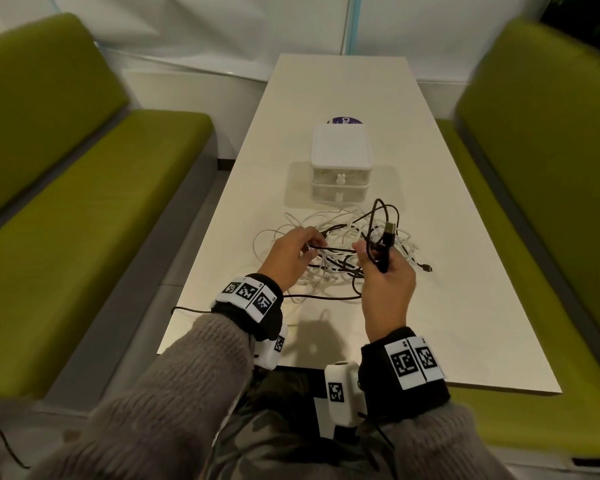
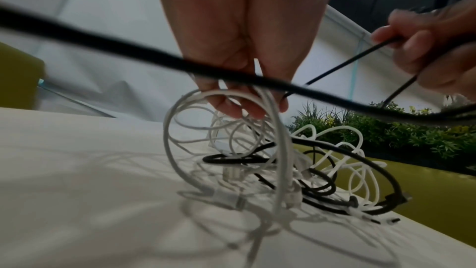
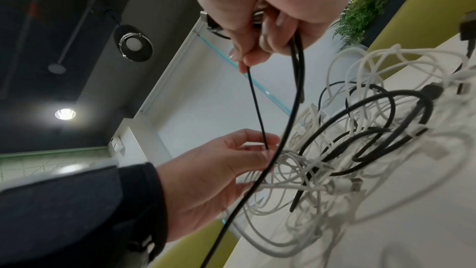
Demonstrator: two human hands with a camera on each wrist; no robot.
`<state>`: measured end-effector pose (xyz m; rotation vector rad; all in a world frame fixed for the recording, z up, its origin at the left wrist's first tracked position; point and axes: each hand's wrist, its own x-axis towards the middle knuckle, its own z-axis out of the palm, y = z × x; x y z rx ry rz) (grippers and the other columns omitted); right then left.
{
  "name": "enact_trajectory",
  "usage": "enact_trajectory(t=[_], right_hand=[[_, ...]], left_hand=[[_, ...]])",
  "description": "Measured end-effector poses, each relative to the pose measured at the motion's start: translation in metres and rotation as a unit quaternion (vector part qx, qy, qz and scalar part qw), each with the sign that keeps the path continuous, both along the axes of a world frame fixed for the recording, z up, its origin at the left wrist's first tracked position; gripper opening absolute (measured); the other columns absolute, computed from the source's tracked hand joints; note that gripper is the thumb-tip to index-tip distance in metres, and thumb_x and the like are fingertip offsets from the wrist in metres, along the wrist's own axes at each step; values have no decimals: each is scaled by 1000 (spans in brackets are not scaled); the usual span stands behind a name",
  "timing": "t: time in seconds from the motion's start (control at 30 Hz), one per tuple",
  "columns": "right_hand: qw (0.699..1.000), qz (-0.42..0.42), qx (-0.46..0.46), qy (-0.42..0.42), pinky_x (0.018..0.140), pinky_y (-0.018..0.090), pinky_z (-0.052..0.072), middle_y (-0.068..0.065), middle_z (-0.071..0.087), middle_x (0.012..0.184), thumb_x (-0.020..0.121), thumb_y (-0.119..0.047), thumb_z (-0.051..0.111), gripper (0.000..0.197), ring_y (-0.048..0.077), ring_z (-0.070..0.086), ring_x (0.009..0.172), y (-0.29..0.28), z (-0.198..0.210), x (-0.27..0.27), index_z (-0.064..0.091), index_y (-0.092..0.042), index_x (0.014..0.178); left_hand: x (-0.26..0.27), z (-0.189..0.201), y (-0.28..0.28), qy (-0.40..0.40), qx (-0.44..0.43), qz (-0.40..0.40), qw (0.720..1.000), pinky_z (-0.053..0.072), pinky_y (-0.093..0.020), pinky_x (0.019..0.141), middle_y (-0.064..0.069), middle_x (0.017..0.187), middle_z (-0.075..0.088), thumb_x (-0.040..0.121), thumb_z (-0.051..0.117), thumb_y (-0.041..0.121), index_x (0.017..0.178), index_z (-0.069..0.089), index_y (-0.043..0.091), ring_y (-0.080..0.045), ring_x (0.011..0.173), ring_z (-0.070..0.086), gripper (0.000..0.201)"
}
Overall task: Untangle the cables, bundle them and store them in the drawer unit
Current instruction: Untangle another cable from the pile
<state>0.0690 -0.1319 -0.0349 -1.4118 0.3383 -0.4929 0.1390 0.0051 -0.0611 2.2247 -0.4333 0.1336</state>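
A tangle of white cables [image 1: 329, 220] and black cable lies on the table [image 1: 430, 306], in front of the white two-drawer unit [image 1: 340, 150], whose drawers are closed. My left hand [image 1: 312, 245] pinches a strand of the black cable [image 1: 333, 250] just above the pile. My right hand [image 1: 371, 258] grips gathered loops of that black cable, with a USB plug [image 1: 390, 233] sticking up above the fingers. The strand runs taut between the hands. In the left wrist view my left hand [image 2: 247, 99] hovers over the white cables [image 2: 231, 136]; the right wrist view shows my right hand [image 3: 262, 48] holding the black cable [image 3: 257, 105].
Green benches [image 1: 84, 209] flank the narrow table on both sides. A purple sticker [image 1: 343, 120] lies behind the drawer unit. One black cable end [image 1: 187, 309] hangs over the table's near left edge. Plants [image 2: 386, 129] stand beyond the right bench.
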Motion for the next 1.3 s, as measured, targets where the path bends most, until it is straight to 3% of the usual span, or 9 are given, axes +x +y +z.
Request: enact_trajectory(t=[0.37,0.5,0.57,0.7,0.83,0.97,1.07,1.13,1.3], right_hand=[[997,-3,43,-71,71,11,47,3,63,81,86,-2,65,5,-4,60,70,-11,16,-18,66,-6,89],[1000,-17,17,6,67,26,37,-10,57,72,90,-29,63,7,4,46,64,-28,-1,-8,66,-26,85],[998,-7,-31,50,74,30,36,-10,56,75,94,-32,56,16,7,47,68,-32,-7,-1,66,-20,92],[978,52,-176,103,63,10,37,1,67,84,97,-13,49,14,-5,60,75,-22,-5,11,62,-18,94],[953,137,-211,169,73,28,44,2,65,86,95,-20,53,16,21,62,85,-5,-6,27,67,-17,88],[940,229,-143,206,49,22,31,-11,42,45,81,-54,66,51,5,40,41,-2,5,28,69,-3,73],[916,289,-178,212,43,17,27,-12,41,40,79,-29,75,36,2,36,36,-3,4,29,56,-13,54],[911,285,-212,210,47,20,28,-9,44,45,81,-18,71,23,5,37,40,-4,1,30,62,-10,61],[953,219,-137,157,57,26,32,-1,46,54,87,-6,57,24,13,41,54,-8,0,22,64,-12,64]], left_hand=[[9,-10,3,44,-27,1,999,37,-1,75,3,93,61,86,56,-3,96,64,9,-11,86,56,17],[7,-9,11,88,-67,3,994,38,-2,72,1,91,66,88,58,4,92,61,8,-12,87,60,7],[5,-9,13,100,-90,10,991,40,-5,74,0,89,67,87,60,7,89,61,10,-12,88,61,4],[1,-10,10,121,-123,5,985,44,-15,81,1,87,64,89,60,12,87,59,17,-14,87,60,5],[-2,-7,7,122,-95,-6,988,47,-28,86,-2,91,64,88,61,13,87,59,17,-20,91,61,5],[-4,-5,5,143,-78,10,987,49,-30,89,2,95,62,87,61,6,92,60,15,-18,95,61,10],[-4,-6,8,142,-63,0,988,48,-27,86,-4,101,64,83,58,-1,98,62,8,-20,97,60,18],[-3,-5,11,130,-57,-11,990,48,-25,80,-4,100,65,82,65,7,96,62,10,-19,89,60,15],[-1,5,10,120,22,-19,992,35,-17,74,-1,105,59,88,61,13,109,62,13,-12,89,53,21]])
